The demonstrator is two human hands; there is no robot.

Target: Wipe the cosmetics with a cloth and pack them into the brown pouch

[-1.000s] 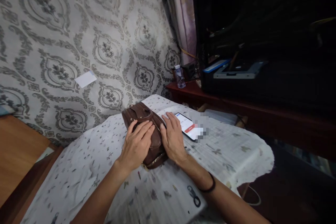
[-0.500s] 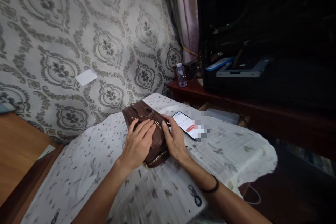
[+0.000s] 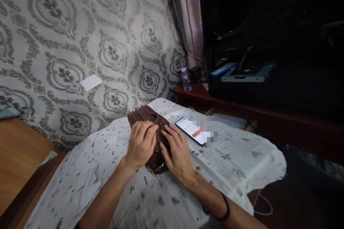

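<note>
A brown leather handbag (image 3: 142, 113) with gold-coloured zips and fittings lies on the patterned white cloth in front of me. Over its left side, my left hand (image 3: 142, 144) has its fingers curled and drawn together against the bag's top. Those fingers cover whatever small part they pinch. My right hand (image 3: 177, 152) rests on the bag's right side, fingers stretched out and slightly apart along the zip. Just right of the bag is a phone (image 3: 188, 128) with a lit screen, partly pixelated; neither hand touches it.
The white cloth (image 3: 231, 157) covers the surface under the bag. Behind, a clear bottle (image 3: 186, 80) stands on a dark red desk (image 3: 193, 94) beside a large black case (image 3: 242, 91). A white card (image 3: 90, 82) is against the patterned wall. A wooden surface (image 3: 21, 161) lies at left.
My left fingers have gone from lying stretched over the bag to curling in. My right hand has moved from the bag's side edge onto its top. The view has shifted slightly.
</note>
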